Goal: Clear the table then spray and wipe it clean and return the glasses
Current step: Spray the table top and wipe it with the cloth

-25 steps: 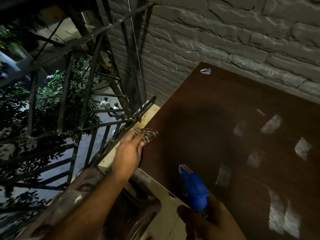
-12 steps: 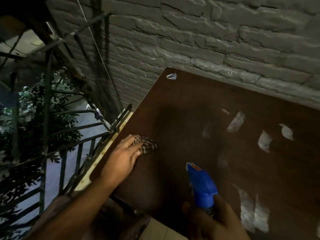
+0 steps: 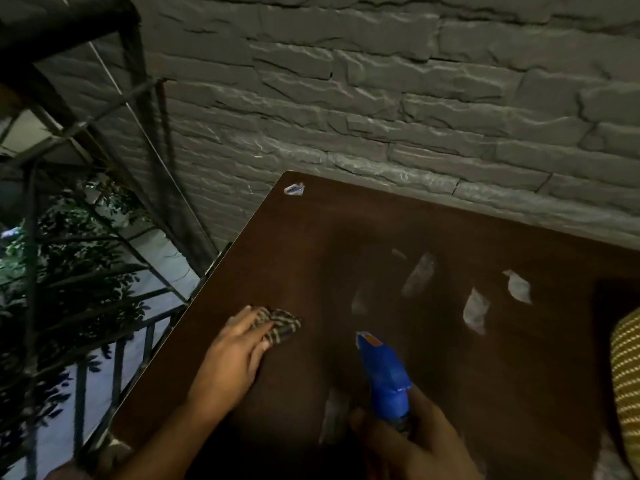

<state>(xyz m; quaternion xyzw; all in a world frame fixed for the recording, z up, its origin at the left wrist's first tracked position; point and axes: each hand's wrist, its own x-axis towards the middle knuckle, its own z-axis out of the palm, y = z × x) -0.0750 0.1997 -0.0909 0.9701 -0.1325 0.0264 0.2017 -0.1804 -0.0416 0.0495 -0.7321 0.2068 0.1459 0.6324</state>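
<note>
Brown table (image 3: 450, 393), left hand (image 3: 232, 355) flat, pressing checked cloth (image 3: 280, 323), right hand (image 3: 408, 445) gripping blue spray bottle (image 3: 384, 379)

The table (image 3: 398, 237) has a dark brown, smooth top with a wood-like laminate look; it is glossy enough to carry pale patches of reflected light. The cloth (image 3: 278, 323) is a soft woven fabric in a checked pattern, matt and crumpled. The spray bottle (image 3: 384, 379) has a blue plastic head with a smooth, slightly shiny finish. The wall (image 3: 381, 98) is rough grey stone or brick with a ridged, uneven, matt face. The railing (image 3: 114, 351) is dark metal bars, dull in finish. At the right edge, a yellow textured thing (image 3: 628, 372) looks knitted or woven, though it is hard to tell.
</note>
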